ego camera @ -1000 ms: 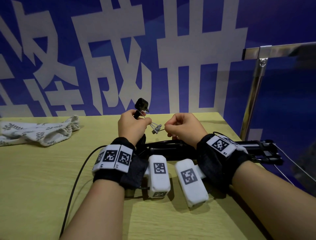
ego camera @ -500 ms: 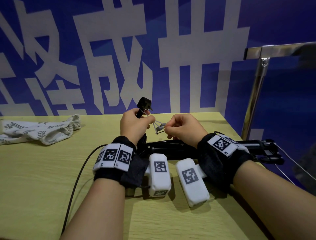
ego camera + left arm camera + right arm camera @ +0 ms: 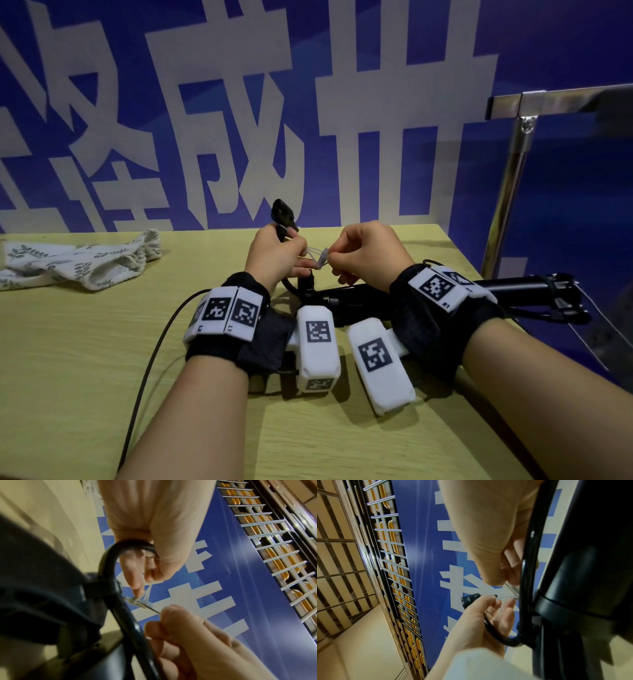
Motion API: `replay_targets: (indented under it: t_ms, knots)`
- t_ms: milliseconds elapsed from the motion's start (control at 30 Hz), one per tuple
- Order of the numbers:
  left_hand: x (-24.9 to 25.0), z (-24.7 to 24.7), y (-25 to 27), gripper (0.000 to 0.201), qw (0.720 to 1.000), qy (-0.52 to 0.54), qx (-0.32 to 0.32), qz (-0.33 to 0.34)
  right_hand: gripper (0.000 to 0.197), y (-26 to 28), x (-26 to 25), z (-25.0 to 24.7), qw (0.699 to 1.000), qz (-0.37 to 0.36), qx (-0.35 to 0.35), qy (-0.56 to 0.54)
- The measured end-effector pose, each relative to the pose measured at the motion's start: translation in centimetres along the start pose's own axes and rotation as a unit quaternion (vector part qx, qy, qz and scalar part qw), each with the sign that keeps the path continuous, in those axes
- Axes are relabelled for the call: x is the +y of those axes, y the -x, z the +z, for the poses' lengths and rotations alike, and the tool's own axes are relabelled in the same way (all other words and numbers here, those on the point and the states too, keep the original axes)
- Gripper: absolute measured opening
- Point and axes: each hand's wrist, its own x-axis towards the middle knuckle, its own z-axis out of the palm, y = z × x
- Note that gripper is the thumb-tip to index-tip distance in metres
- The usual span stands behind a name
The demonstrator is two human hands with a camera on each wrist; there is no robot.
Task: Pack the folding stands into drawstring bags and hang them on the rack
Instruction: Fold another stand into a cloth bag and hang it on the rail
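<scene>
Both hands' grip (image 3: 317, 255) on tie, folding stand (image 3: 428, 296) below

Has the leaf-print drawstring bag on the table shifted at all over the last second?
No. The drawstring bag lies where it did, its gathered mouth at the same spot along the table's back edge, below the same white wall lettering.

Exhibition or trade-hall booth, pale wood-grain table (image 3: 85, 342) set against a blue printed banner wall with large white characters (image 3: 394, 102), chrome-framed glass partition (image 3: 507, 192) alongside.
</scene>
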Motion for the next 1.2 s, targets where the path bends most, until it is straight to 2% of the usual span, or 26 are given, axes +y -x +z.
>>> replay_targets:
  t_ms: [133,267,533,667,800,1000,1200]
  knots:
    - [0.01,0.23,0.01,0.020,1.000,-0.012,0.022,0.012,0.021,-0.03,0.08,0.04,0.999,-0.004,0.003,0.034]
    - [-0.06,0.21,-0.17,0.019,0.999,0.002,0.045,-0.007,0.018,-0.03,0.08,0.07,0.999,-0.001,-0.010,0.042]
    - [0.01,0.51,0.07,0.022,0.999,-0.017,0.040,0.018,0.023,-0.21,0.20,0.15,0.996,-0.006,-0.019,0.088]
    - [-0.10,0.60,-0.04,0.018,0.998,0.044,0.055,0.001,0.019,-0.30,0.48,0.12,0.995,0.007,-0.016,0.099]
    - [-0.23,0.36,-0.18,0.012,0.992,0.105,0.070,-0.012,0.015,-0.33,0.56,0.18,0.999,0.024,-0.001,0.047]
    - [-0.09,0.61,-0.01,0.022,0.997,0.048,0.057,0.020,0.015,-0.24,0.49,0.20,0.999,0.020,-0.015,0.033]
    - [-0.06,0.40,0.05,0.021,0.999,0.021,0.031,0.040,0.017,-0.17,0.56,0.14,0.999,0.013,-0.026,0.045]
